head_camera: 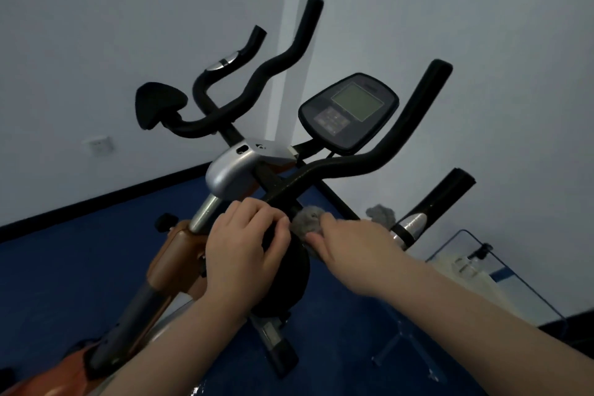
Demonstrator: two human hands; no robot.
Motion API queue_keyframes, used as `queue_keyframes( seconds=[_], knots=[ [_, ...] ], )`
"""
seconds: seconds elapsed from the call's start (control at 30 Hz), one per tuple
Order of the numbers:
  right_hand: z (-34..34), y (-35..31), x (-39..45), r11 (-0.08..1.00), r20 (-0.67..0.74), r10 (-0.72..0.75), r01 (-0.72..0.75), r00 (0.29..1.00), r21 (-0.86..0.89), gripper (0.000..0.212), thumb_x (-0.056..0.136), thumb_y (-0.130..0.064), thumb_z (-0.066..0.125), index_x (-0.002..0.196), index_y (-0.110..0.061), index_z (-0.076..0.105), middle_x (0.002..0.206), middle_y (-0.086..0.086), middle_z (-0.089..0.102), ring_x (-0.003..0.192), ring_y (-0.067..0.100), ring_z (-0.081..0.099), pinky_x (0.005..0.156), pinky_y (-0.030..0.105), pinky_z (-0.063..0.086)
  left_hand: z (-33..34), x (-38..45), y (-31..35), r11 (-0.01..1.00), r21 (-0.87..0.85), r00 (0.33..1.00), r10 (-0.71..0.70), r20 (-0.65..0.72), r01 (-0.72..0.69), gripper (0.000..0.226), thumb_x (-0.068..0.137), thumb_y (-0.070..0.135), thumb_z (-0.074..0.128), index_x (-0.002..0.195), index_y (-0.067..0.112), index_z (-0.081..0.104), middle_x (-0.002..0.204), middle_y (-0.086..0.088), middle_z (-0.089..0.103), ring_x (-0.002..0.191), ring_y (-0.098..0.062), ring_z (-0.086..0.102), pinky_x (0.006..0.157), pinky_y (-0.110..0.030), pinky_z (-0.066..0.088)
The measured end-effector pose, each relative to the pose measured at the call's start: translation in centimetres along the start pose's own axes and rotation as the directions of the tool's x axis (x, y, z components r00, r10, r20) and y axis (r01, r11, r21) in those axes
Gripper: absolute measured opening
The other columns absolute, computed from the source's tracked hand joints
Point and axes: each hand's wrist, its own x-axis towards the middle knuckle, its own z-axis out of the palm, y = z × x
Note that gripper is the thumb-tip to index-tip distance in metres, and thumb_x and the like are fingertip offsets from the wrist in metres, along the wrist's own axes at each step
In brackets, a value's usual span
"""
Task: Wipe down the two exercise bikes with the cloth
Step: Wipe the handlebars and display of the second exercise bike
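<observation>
An orange-framed exercise bike [180,254] fills the middle, with black handlebars [379,154], a silver stem cover [231,167] and a dark console [348,112]. My left hand [241,251] grips a black round pad [289,280] low on the handlebar. My right hand [350,254] presses a grey fluffy cloth [307,220] against the bar just above that pad; a tuft of cloth [381,214] sticks out behind my hand. A second set of black handlebars [257,74] with a pad [159,106] shows further back.
White walls meet in a corner behind the bikes, with a socket [98,145] low on the left wall. The floor [64,267] is blue. A clear plastic stand [501,270] holding pale items sits at the right, close to my right forearm.
</observation>
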Motion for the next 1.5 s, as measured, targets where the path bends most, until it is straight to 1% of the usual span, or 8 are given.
queue_keyframes(
  seconds=[0.17,0.4,0.63,0.77,0.97,1.17,1.3,1.5],
  knots=[
    [-1.0,0.0,5.0,0.992,0.038,-0.094,0.090,0.995,0.089,0.028,0.102,-0.026,0.037,0.129,-0.022,0.043,0.115,0.014,0.052,0.095,0.033,0.055,0.071,0.039,0.046,0.1,0.1,0.3,1.000,0.005,0.999,-0.028,-0.025,0.028,0.022,0.090,0.028,0.051,0.080,0.016,0.066,0.081,0.004,0.058,0.073,-0.009,0.049,0.062,-0.026,0.040],
    [-0.3,1.9,2.6,0.965,0.026,-0.220,0.214,0.975,0.148,0.031,0.102,-0.036,0.034,0.118,-0.013,0.046,0.109,0.013,0.056,0.078,0.026,0.050,0.065,0.036,0.039,0.3,0.1,0.3,0.998,0.022,0.998,-0.066,-0.022,0.067,0.020,0.091,0.031,0.050,0.080,0.020,0.064,0.082,0.010,0.054,0.068,-0.004,0.047,0.059,-0.012,0.033],
    [1.0,-0.5,-2.1,0.996,-0.187,-0.005,0.022,0.982,0.087,0.055,0.098,-0.035,0.043,0.145,-0.015,0.023,0.114,0.011,0.056,0.091,0.029,0.058,0.076,0.040,0.046,-0.5,0.5,0.6,1.000,-0.011,0.997,-0.026,0.069,0.027,0.021,0.089,0.029,0.050,0.078,0.020,0.064,0.083,0.010,0.057,0.071,-0.007,0.054,0.067,-0.021,0.034],
    [-0.2,4.5,-6.6,0.981,-0.222,-0.193,0.191,0.956,-0.029,0.040,0.092,-0.034,0.046,0.132,-0.036,0.049,0.111,-0.007,0.059,0.106,0.015,0.053,0.113,0.038,0.026,-0.5,2.8,2.6,0.988,-0.155,0.988,-0.004,0.156,0.028,0.019,0.089,0.034,0.048,0.077,0.028,0.061,0.077,0.018,0.056,0.074,-0.004,0.055,0.068,-0.036,0.045],
    [1.6,2.5,-6.6,0.816,-0.438,0.505,-0.247,0.744,0.523,0.030,0.090,-0.037,0.045,0.105,-0.029,0.071,0.124,-0.009,0.059,0.134,0.009,0.034,0.120,0.041,0.005,2.6,5.2,5.6,0.984,-0.173,0.916,0.025,0.401,0.049,0.018,0.091,0.031,0.054,0.076,0.024,0.062,0.075,0.010,0.060,0.069,-0.005,0.058,0.067,-0.039,0.050],
    [-0.2,7.9,-6.5,0.984,-0.639,0.177,-0.131,0.748,0.120,0.015,0.083,-0.019,0.061,0.088,-0.016,0.075,0.095,-0.002,0.071,0.097,0.018,0.065,0.115,0.038,0.025,3.0,4.4,5.1,0.999,-0.023,0.903,0.045,0.427,-0.039,0.022,0.089,0.036,0.055,0.068,0.029,0.055,0.066,0.011,0.056,0.055,-0.006,0.053,0.053,-0.033,0.045],
    [1.5,5.7,-5.0,0.917,-0.643,0.395,-0.245,0.656,0.314,0.027,0.081,-0.018,0.062,0.105,-0.018,0.072,0.095,-0.002,0.071,0.094,0.014,0.063,0.115,0.040,0.026,2.9,4.3,5.1,0.999,0.001,0.905,0.044,0.423,-0.048,0.023,0.088,0.036,0.056,0.066,0.028,0.054,0.062,0.010,0.053,0.054,-0.007,0.052,0.049,-0.029,0.040],
    [-2.3,11.1,-5.1,0.996,-0.655,-0.014,-0.046,0.756,-0.075,0.022,0.087,-0.022,0.058,0.071,-0.013,0.071,0.069,-0.002,0.067,0.071,0.020,0.062,0.100,0.034,0.043,2.9,4.4,5.2,1.000,-0.002,0.902,0.025,0.430,-0.027,0.025,0.088,0.034,0.055,0.064,0.027,0.051,0.059,0.008,0.050,0.051,-0.009,0.049,0.046,-0.025,0.033]
  ],
)
